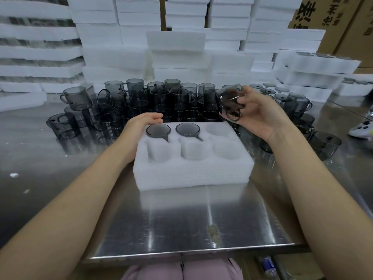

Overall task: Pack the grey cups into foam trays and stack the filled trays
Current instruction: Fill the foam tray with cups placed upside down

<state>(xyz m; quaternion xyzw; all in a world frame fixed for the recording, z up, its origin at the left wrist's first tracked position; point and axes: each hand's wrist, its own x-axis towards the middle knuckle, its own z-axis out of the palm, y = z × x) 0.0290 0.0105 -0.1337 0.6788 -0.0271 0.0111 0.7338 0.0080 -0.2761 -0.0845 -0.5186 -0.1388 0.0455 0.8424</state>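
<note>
At the upper left of the frame, stacks of foam sheets (pixel 38 53) stood behind a steel table (pixel 181 219). Left of centre and along the middle, a crowd of loose grey cups (pixel 76 99) stood on the table, some stacked on others. The left hand (pixel 141 126) lay against the left and far edge of the foam tray (pixel 191 166) at the centre, its fingers straight and pressed together, holding nothing. In the tray's far row, the first seated cup (pixel 158 130) filled the left pocket just beside those fingertips, and the second seated cup (pixel 187 129) filled the middle pocket; the far right pocket and all three near pockets held nothing. Right of centre, above the tray's far right corner and clear of it, the right hand (pixel 260 112) gripped a tilted cup (pixel 230 102), fingers curled round its body. At the right, filled trays (pixel 314 63) stood stacked, with cardboard boxes (pixel 343 23) in the upper right corner and a white device (pixel 361 128) at the right edge.
</note>
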